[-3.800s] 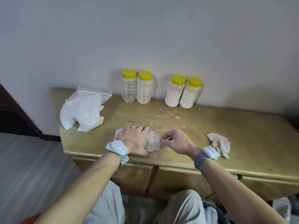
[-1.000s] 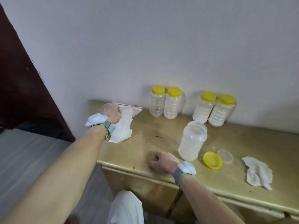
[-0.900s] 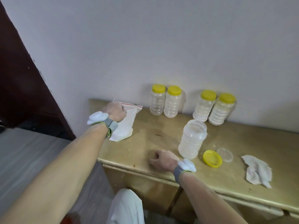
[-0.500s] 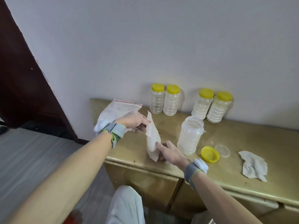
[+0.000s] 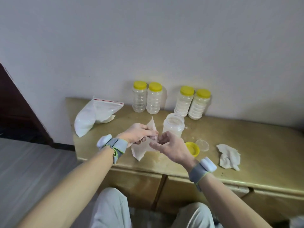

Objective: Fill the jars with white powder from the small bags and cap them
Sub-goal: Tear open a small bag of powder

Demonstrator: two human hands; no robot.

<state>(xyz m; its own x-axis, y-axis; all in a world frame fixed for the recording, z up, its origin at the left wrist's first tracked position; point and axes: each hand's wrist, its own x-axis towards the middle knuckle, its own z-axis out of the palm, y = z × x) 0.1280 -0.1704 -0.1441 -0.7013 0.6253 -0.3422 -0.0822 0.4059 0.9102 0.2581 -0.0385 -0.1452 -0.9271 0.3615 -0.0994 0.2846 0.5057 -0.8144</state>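
Observation:
My left hand (image 5: pixel 139 134) and my right hand (image 5: pixel 170 146) both pinch the top of a small bag of white powder (image 5: pixel 139 149) just above the table's front edge. An open clear ribbed jar (image 5: pixel 173 126) stands upright right behind my hands. Its yellow cap (image 5: pixel 193 148) lies to the right of my right hand, with a clear inner seal disc (image 5: pixel 203 144) beside it. A pile of larger bags of white powder (image 5: pixel 95 116) lies at the table's left end.
Capped yellow-lidded jars stand along the wall: two nearly empty ones (image 5: pixel 147 99) and two with powder (image 5: pixel 191 103). A crumpled white cloth (image 5: pixel 229 156) lies at the right. The golden table (image 5: pixel 255 145) has drawers below; a dark doorway is at far left.
My left hand took a small bag from the pile and brought it to the middle. My right hand left the table edge and took hold of the bag's top.

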